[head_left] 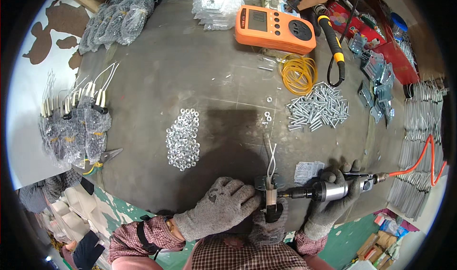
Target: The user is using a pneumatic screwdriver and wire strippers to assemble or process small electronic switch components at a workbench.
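In my right hand (333, 194), gloved in grey, is a silver air screwdriver (331, 191) lying sideways, its dark tip pointing left. That tip meets the side of a small part with a pale block, a metal bracket and two white wires (271, 196), which stands near the table's front edge. My left hand (221, 205), also gloved, has its fingers curled against the part's left side. Below the part is a grey, textured bundle (269, 227); what it is, I cannot make out. A perforated metal plate (308, 171) lies just behind the screwdriver.
Nuts (183, 141) lie heaped left of centre, screws (316, 107) at right. Behind them are a yellow cord coil (298, 75), an orange meter (275, 29) and a soldering iron (332, 39). Wrapped wired parts (76, 127) and pliers (102, 163) sit left. An orange hose (423, 161) runs right.
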Demonstrator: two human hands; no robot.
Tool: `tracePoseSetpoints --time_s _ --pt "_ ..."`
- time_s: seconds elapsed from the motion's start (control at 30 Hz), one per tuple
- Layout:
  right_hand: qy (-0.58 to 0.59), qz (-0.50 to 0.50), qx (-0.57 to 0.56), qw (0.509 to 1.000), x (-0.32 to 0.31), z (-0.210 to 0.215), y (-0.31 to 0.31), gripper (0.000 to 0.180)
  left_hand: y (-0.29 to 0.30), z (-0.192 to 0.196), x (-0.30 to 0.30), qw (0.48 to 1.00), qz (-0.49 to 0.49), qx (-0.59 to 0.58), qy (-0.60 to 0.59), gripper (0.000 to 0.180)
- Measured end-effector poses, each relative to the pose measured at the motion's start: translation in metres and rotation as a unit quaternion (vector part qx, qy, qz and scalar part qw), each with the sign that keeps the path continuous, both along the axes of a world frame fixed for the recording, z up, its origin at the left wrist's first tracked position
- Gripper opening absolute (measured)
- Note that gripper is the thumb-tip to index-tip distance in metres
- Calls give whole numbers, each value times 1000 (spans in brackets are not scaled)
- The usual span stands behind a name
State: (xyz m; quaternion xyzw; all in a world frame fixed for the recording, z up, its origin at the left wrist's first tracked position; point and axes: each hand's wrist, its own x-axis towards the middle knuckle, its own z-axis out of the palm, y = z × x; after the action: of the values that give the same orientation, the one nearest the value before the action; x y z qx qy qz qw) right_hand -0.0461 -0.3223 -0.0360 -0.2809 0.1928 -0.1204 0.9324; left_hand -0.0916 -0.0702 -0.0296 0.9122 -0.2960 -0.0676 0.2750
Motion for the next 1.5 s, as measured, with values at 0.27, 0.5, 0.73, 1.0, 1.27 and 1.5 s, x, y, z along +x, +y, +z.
tracePoseSetpoints --time_s 0.27,0.5,0.73,1.0,1.27,1.5 --pt "12 -17 -1 1000 1 3 4 44 0 2 8 997 -67 34 -7 26" --pt "13 -16 -8 1000 0 2 3 44 0 -2 1 1000 1 -11 6 25" --pt "11 -11 -19 1000 1 1 1 44 4 -2 11 995 -90 19 -25 24" --pt "37 -20 -74 996 0 2 1 52 0 0 5 999 -32 6 -16 28" --pt "28 -20 -56 998 -1 -2 -1 55 -2 -1 7 995 -84 27 -35 25" --pt "16 19 -22 999 1 7 4 52 -1 0 4 998 -52 40 3 31"
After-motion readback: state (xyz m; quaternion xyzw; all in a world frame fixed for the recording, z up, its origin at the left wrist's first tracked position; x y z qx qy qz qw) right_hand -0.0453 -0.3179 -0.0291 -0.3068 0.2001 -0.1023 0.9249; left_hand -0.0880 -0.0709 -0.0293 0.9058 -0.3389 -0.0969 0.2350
